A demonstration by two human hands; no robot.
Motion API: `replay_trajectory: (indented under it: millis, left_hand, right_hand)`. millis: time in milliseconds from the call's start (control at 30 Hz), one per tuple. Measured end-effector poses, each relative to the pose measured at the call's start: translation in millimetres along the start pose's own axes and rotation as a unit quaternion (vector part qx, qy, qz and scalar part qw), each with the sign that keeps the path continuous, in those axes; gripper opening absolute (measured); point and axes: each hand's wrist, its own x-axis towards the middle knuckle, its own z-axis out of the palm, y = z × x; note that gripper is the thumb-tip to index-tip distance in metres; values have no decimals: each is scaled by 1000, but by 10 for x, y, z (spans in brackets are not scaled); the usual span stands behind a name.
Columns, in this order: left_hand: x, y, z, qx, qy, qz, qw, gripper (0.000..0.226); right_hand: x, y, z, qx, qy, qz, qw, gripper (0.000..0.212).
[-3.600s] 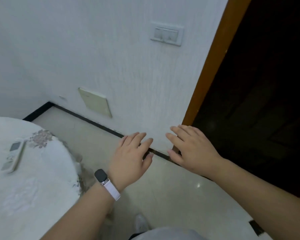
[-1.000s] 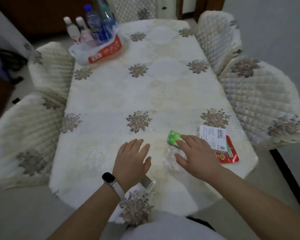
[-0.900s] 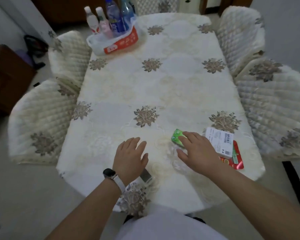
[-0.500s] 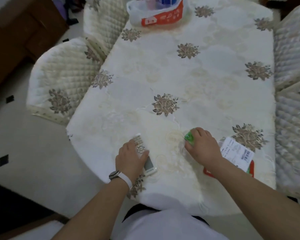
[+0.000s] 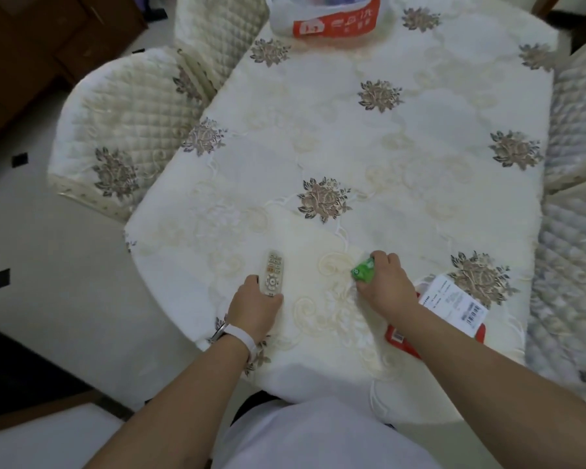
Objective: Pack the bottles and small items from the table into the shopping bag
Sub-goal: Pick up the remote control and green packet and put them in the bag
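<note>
Green wrapping is showing between the fingertips of the right hand [image 5: 386, 287], which is pinching the small green packet [image 5: 363, 273] at its near edge on the table [image 5: 403, 147]. Half a second ago only a corner of that packet was peeking out from under the fingers.

Off to its left, and well apart from it, the left hand [image 5: 254, 309] is curling round the near end of the white remote control [image 5: 274, 274]. The thumb is lying along one edge and the buttoned face is pointing away from the person. Half a second ago the fingers were lying across the remote, and a second ago both hands were hovering flat and spread, gripping nothing.

Just right of the right wrist, a printed white slip [image 5: 454, 299] is lying over a red packet [image 5: 400, 336], as before, with the forearm now crossing part of the packet.

At the far left corner of the table the shopping bag [image 5: 332, 23], white with an orange-red panel, is standing far from both hands. Its top is now being cut off by the frame edge, so the bottles seen standing in it a second ago are no longer showing clearly.
</note>
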Motion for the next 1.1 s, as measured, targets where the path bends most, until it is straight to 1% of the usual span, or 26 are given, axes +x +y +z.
replay_trajectory:
  millis: [100, 200, 333, 467, 600, 733, 833, 1000, 1100]
  left_hand:
    - [-71, -50, -23, -42, -6, -25, 999, 26]
    - [-185, -87, -36, -78, 1, -42, 996, 25]
    - [-408, -114, -111, -146, 35, -46, 988, 20]
    - [-607, -131, -308, -204, 70, -38, 976, 16]
    - [-673, -180, -600, -257, 89, -29, 962, 17]
    - [-635, -307, -907, -313, 107, -16, 944, 14]
    - [-533, -442, -1162, -353, 108, -5, 929, 17]
    - [-322, -808, -1793, -416, 97, 13, 904, 21]
    - [-135, -1151, -2327, -419, 116, 15, 901, 18]
  right_hand:
    - [-72, -4, -38, 34, -15, -9, 999, 51]
    - [-179, 14, -79, 55, -31, -14, 998, 51]
    - [-285, -81, -155, 82, -28, -39, 995, 50]
    - [-368, -371, -196, 130, -25, -71, 989, 52]
    - [-501, -773, -256, 189, -26, -100, 977, 50]
    - [-604, -1169, -256, 215, -33, -132, 967, 31]
    - [-631, -1505, -186, 219, -44, -141, 964, 16]
    - [-639, -2360, 99, 205, -51, -158, 965, 14]
    - [-651, -3018, 367, 191, -59, -166, 966, 12]
